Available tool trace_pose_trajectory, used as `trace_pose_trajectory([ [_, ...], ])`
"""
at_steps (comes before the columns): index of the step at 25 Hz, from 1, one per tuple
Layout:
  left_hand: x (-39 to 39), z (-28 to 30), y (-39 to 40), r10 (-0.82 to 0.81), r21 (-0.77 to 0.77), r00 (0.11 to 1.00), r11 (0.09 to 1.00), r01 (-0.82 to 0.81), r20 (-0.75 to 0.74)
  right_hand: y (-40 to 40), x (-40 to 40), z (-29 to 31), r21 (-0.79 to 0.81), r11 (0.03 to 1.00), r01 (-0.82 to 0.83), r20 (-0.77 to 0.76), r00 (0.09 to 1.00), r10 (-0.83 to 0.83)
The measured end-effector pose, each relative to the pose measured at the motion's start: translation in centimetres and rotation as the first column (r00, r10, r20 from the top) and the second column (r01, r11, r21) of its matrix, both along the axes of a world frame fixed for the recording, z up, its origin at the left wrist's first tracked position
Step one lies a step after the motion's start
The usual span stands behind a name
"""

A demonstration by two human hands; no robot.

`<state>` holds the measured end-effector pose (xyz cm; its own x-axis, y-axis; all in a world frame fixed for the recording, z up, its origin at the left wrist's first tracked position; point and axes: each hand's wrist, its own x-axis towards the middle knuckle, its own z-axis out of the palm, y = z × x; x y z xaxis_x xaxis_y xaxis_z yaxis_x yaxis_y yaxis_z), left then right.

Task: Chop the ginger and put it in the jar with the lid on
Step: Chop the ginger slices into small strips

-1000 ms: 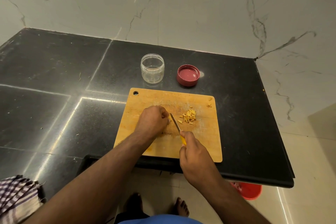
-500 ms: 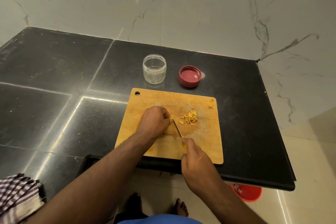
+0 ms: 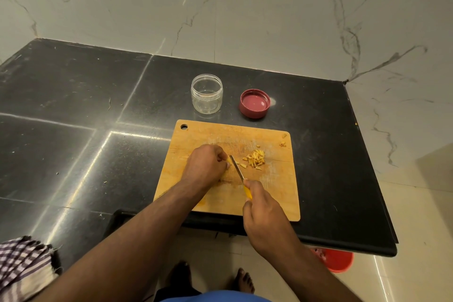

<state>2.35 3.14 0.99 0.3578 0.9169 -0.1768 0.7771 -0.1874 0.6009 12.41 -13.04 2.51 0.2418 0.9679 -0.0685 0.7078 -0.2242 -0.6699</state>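
On black counter (image 3: 73, 95) beneath marble wall (image 3: 245, 19): board (image 3: 269, 193), left hand (image 3: 204, 167) pinching ginger (image 3: 229, 160), right hand (image 3: 266, 216) gripping knife (image 3: 237, 169); far, jar (image 3: 207, 93), lid (image 3: 255, 103).

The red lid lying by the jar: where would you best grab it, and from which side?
Grip the red lid by its ribbed outer rim, coming down from above. It lies flat with its hollow side up, apart from the jar and the cutting board, so fingers can likely close across the rim freely.
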Motion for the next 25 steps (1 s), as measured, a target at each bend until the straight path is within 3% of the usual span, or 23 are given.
trace_pose_trajectory([
  [7,0.1,0.0,-0.1,0.0,0.008,1.0,1.0,0.0,0.001,1.2,-0.1,-0.4,-0.029,0.998,-0.05,0.085,0.995,0.052],
  [12,0.1,0.1,-0.1,0.007,0.01,1.0,1.0,-0.007,0.004,0.9,0.0,-0.3,-0.071,0.996,-0.046,0.059,0.997,0.05],
  [18,-0.2,-0.1,0.0,0.011,0.0,1.0,1.0,-0.011,0.007,-1.9,0.4,-0.1,0.007,1.0,-0.004,0.085,0.996,0.003],
  [25,-0.2,-0.3,0.0,-0.01,0.022,1.0,1.0,0.009,0.004,-0.6,0.1,0.1,-0.006,1.0,-0.003,-0.022,1.0,0.003],
])
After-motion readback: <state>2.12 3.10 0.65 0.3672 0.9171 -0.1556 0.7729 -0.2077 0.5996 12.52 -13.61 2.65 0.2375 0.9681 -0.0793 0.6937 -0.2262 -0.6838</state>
